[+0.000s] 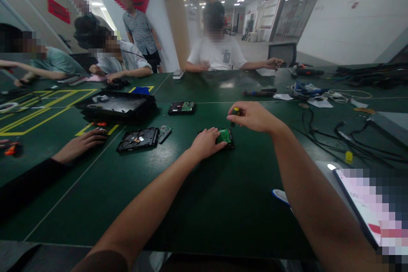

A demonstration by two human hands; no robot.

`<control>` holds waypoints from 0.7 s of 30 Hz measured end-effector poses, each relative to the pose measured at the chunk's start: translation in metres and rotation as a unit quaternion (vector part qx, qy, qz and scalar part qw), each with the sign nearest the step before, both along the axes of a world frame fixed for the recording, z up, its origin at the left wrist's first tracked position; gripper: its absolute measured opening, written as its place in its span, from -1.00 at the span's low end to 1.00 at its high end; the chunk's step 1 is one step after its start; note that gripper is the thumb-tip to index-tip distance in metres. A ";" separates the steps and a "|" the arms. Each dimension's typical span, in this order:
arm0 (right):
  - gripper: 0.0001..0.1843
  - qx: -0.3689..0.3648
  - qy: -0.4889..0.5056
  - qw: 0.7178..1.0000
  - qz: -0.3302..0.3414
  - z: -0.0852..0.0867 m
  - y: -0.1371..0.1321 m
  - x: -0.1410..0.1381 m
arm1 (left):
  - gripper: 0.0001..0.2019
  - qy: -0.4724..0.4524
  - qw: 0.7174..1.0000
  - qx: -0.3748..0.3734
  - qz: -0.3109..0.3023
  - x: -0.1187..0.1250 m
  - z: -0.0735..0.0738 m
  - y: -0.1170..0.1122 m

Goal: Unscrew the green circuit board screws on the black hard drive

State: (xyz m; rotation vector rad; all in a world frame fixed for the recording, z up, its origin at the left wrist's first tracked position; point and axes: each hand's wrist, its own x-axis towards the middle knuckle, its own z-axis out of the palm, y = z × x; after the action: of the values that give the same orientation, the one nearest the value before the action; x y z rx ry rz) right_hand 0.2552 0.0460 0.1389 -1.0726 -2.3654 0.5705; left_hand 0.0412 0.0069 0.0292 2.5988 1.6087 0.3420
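Right hand (256, 115): pinching a yellow-and-black screwdriver (236, 111) by the handle, shaft pointing down at the far right corner of the hard drive (225, 136). Can't tell if the tip is touching. Drive sits flat in front of me on the green surface (223, 204), green circuit board facing up. Left hand (205, 143): laid over the drive's left part, thumb apart from fingers; can't tell if it's gripping the edges or only pressing. Second drive (182, 108) lies beyond, to the left. Nearer left: black casing (137, 140), loose circuit board (165, 133) right beside it. Black cables (331, 138) off right.
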 end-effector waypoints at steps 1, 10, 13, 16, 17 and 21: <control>-0.70 0.000 0.000 1.000 0.000 0.000 0.000 0.000 | -0.49 0.000 1.000 0.000 0.002 0.000 0.000 0.000; -0.69 0.002 0.010 1.000 -0.001 -0.002 0.001 0.000 | -0.52 -0.016 1.000 0.022 0.007 0.003 -0.001 -0.004; -0.70 0.005 0.005 1.000 0.000 -0.002 0.001 0.000 | -0.53 -0.015 1.000 0.017 0.010 0.003 -0.002 -0.003; -0.71 0.004 0.005 1.000 0.007 -0.001 0.000 0.000 | -0.54 -0.013 1.000 0.012 0.013 0.004 -0.002 -0.003; -0.72 0.004 0.006 1.000 0.009 -0.001 0.000 0.000 | -0.54 -0.013 1.000 0.012 0.012 0.004 -0.002 -0.003; -0.73 0.008 0.006 1.000 0.019 -0.001 0.000 0.001 | -0.54 -0.013 1.000 0.014 0.003 0.003 -0.001 -0.004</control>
State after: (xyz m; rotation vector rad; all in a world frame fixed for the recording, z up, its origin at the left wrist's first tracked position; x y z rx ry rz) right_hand 0.2559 0.0458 0.1378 -1.0177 -2.3811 0.5693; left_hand 0.0445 0.0029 0.0277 2.5986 1.6150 0.3995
